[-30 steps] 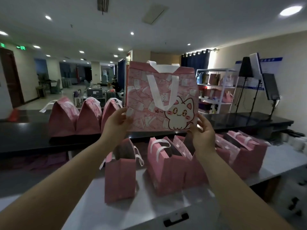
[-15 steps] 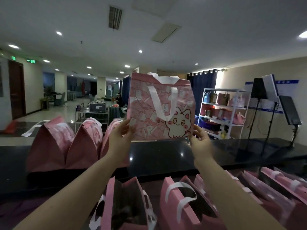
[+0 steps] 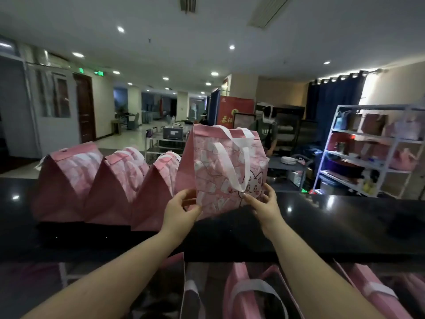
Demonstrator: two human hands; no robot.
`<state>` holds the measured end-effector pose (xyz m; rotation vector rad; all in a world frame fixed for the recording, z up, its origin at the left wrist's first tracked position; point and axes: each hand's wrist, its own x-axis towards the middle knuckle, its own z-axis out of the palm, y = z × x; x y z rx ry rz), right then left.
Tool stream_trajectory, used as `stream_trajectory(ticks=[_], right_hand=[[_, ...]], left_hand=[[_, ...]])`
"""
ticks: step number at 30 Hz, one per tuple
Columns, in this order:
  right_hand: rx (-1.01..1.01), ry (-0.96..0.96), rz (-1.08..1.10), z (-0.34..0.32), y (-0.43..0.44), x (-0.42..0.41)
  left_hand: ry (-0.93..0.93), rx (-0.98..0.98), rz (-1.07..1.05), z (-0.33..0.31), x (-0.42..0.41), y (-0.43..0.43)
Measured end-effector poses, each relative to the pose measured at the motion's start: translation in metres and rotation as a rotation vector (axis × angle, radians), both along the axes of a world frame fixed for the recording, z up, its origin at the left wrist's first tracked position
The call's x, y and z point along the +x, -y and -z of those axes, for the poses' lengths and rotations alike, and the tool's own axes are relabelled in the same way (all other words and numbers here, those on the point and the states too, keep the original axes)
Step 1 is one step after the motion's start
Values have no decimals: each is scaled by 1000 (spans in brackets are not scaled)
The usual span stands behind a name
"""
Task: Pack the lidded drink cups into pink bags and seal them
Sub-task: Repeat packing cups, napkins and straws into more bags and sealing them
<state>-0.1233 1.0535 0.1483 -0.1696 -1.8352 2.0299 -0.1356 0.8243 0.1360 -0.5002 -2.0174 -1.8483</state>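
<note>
At frame centre, above the black counter (image 3: 345, 222), my left hand (image 3: 178, 211) and right hand (image 3: 264, 204) pinch the pink bag (image 3: 220, 171) by its lower corners; it looks soft and light, so I'd support its base.

Matt pink bag (image 3: 220, 171) (glossy black counter (image 3: 345, 217))

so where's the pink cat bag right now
Head view, centre: the pink cat-print bag with white handles, held by left hand and right hand over the glossy black counter, just right of three sealed pink bags.
</note>
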Motion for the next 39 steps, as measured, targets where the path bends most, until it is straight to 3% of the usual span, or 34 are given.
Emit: stream_trajectory(ticks=[11,15,19,23,25,30,39], right_hand=[[-139,198,-393,57,-28,-78],[-64,219,-502,79,-22,-85],[26,229,-448,86,-29,-95],[105,225,-420,79,-39,-100],[183,237,-476,72,-42,-99],[411,268,-480,71,-29,-93],[459,179,-223,79,17,-118]], left_hand=[[197,-117,-161,47,-7,-59],[223,-232,-150,75,-6,-95],[259,-430,-98,78,-9,-105],[81,-374,-425,77,-13,-78],[106,-319,-541,74,-21,-62],[318,-344,-372,60,-54,-45],[200,-646,-553,55,-87,-35]])
